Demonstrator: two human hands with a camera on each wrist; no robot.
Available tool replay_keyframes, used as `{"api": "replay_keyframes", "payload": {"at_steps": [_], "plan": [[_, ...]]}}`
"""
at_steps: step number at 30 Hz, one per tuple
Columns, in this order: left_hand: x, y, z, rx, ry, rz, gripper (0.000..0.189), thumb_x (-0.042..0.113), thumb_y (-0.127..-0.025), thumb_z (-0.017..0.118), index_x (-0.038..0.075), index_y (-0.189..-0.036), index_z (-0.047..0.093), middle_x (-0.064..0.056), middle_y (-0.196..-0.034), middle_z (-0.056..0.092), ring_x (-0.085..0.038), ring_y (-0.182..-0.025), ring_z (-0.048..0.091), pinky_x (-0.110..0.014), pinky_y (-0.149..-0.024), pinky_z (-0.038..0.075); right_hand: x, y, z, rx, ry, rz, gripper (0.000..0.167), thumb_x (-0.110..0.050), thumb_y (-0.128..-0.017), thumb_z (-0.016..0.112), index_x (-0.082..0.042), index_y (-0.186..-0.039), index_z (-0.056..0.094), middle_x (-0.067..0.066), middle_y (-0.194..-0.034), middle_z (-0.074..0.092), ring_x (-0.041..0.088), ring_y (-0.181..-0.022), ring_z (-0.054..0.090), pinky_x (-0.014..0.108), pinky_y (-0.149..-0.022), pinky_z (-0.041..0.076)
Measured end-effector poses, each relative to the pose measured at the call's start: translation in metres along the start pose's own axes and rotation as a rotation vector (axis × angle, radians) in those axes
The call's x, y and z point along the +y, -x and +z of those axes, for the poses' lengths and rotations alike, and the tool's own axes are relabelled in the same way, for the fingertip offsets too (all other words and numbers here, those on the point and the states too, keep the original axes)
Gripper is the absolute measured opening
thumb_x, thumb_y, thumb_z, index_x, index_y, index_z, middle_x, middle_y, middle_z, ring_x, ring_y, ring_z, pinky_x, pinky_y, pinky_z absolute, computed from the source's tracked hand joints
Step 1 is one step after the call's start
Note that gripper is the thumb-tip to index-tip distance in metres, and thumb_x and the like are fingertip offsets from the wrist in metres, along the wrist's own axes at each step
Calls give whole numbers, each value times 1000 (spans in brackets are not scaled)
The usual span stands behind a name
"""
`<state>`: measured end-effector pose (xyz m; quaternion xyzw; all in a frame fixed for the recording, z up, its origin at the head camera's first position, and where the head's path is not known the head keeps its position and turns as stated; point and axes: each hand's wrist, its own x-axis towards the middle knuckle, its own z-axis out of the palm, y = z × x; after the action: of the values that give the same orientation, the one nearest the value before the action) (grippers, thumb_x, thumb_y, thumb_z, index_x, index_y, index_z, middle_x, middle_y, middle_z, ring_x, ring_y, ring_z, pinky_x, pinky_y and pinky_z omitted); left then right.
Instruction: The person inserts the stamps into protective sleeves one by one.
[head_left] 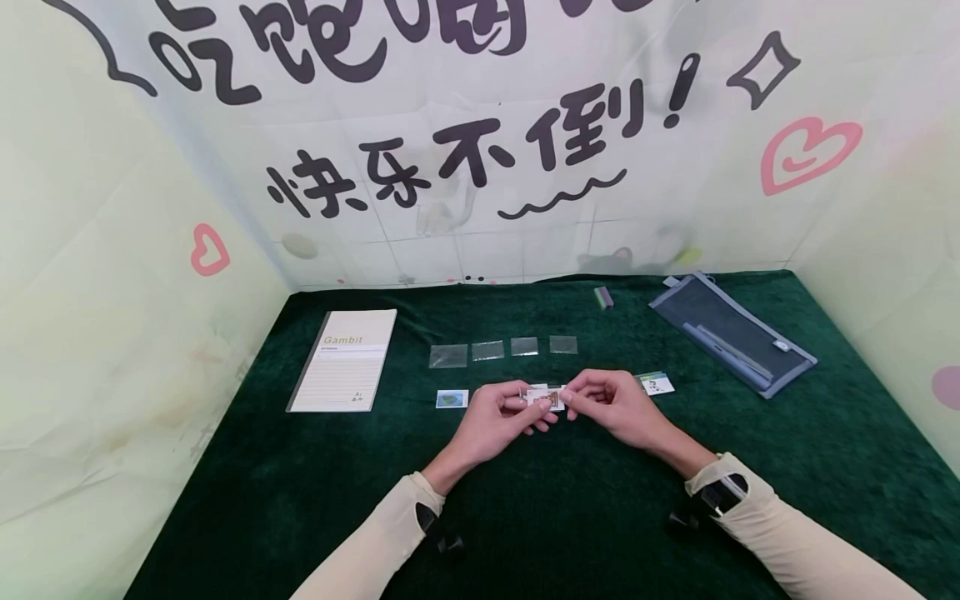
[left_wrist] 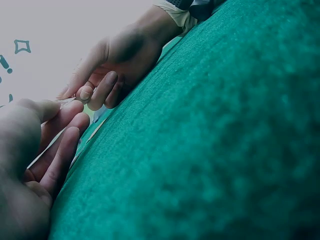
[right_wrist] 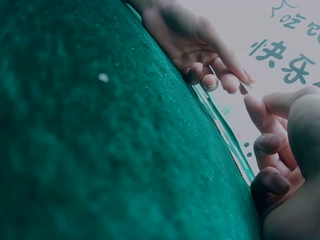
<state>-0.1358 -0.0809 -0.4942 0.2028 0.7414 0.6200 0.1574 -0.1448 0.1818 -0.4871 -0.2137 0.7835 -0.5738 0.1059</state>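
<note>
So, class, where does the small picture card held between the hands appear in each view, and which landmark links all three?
Head: the picture card is right of centre, below mid-height.
Left wrist: a thin sliver, far left, slightly above mid-height.
Right wrist: a sliver, right of centre, upper half.
Shared landmark: the green cloth.

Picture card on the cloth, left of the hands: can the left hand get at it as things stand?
Probably yes: the picture card lies in plain view beside the left hand, with nothing visible between them. That hand grips another card, though, so it would likely have to let go first.
</note>
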Motion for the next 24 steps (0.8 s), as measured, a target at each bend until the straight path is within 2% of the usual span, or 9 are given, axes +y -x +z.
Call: {"api": "replay_keyframes", "payload": {"at_steps": [10, 19, 24], "plan": [[-1, 0, 0, 9, -27, 18, 28, 39, -107, 70, 17, -125, 74, 3, -105, 85, -17, -94, 81, -30, -80, 67, 2, 0, 0, -3, 22, 1, 13, -27, -108, 70, -17, -112, 76, 5, -92, 79, 26, -78, 74, 29, -69, 61], [-1, 0, 0, 6, -29, 27, 27, 37, -107, 69, 17, -124, 74, 4, -105, 85, -17, -94, 81, -30, -80, 67, 5, -1, 1, -10, 16, -12, 13, -26, -107, 71, -15, -113, 76, 6, -92, 78, 26, -77, 72, 29, -66, 60], [-1, 0, 0, -14, -60, 19, 27, 39, -106, 70, 21, -125, 75, 5, -103, 85, -17, -86, 80, -26, -72, 63, 6, -1, 3, -23, -5, -27, 15, -23, -103, 77, -16, -116, 74, 5, -95, 77, 23, -72, 68, 28, -61, 57]]}}
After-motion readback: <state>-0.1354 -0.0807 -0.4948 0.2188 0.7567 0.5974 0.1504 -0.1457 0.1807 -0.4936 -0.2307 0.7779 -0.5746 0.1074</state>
